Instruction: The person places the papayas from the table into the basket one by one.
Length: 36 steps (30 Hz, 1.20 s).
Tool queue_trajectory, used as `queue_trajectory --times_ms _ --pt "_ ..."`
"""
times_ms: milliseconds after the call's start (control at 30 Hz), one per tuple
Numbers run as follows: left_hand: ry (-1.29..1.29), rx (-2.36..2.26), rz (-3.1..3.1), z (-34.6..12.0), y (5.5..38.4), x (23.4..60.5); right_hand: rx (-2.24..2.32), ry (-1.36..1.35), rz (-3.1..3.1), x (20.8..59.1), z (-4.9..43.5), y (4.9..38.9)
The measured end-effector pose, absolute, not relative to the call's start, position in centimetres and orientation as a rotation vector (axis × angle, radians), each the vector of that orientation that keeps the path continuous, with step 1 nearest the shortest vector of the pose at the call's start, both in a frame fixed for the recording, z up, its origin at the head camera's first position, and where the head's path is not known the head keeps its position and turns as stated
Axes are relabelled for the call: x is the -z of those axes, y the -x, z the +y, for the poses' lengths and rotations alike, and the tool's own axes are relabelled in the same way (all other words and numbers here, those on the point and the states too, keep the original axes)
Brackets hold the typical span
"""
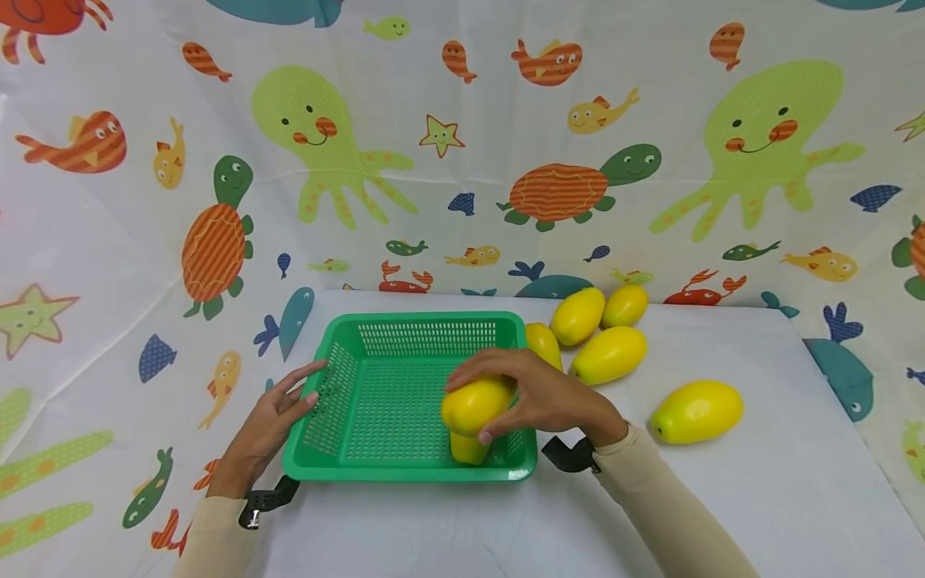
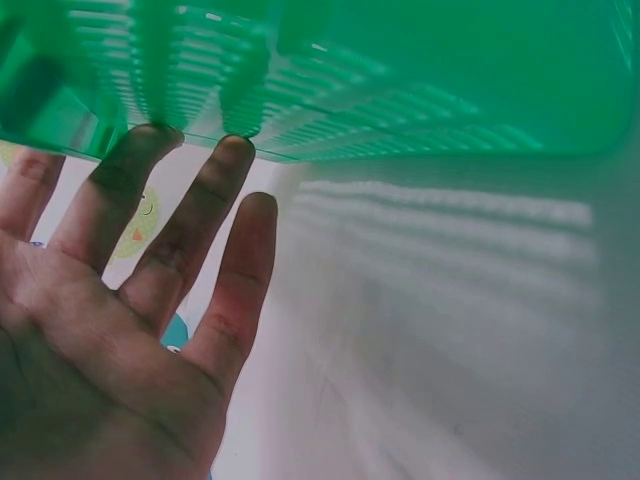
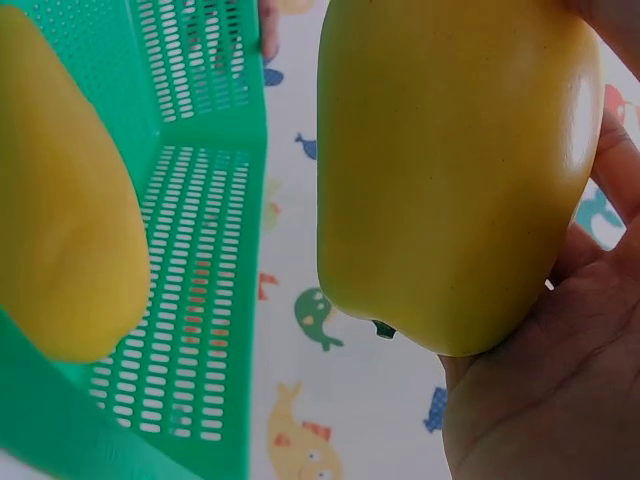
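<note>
My right hand grips a yellow papaya over the right part of a green plastic basket. In the right wrist view the held papaya shows a small dark stem, with fingers and palm around its side. Below it, inside the basket, lies another papaya, partly hidden by the held one. My left hand is at the basket's left side, index finger and thumb at the rim. From the left wrist, that hand's extended fingers reach the slotted outer wall.
Several yellow papayas lie grouped behind and right of the basket, one partly hidden by its corner. A separate papaya rests farther right on the white table. A sea-animal printed cloth hangs behind and at the sides.
</note>
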<state>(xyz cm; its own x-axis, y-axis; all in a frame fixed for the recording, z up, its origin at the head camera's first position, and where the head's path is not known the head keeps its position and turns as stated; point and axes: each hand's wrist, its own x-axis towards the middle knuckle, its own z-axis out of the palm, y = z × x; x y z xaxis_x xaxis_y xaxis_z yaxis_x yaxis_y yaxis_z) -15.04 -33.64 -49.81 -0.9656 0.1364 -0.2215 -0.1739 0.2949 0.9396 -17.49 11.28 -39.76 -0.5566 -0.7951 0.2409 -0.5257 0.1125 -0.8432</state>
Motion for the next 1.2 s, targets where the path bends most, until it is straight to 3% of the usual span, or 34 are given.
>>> queue_trajectory --times_ms 1200 --pt "0.062 -1.701 2.323 -33.5 15.0 49.7 1.309 1.072 2.266 41.4 8.3 22.4"
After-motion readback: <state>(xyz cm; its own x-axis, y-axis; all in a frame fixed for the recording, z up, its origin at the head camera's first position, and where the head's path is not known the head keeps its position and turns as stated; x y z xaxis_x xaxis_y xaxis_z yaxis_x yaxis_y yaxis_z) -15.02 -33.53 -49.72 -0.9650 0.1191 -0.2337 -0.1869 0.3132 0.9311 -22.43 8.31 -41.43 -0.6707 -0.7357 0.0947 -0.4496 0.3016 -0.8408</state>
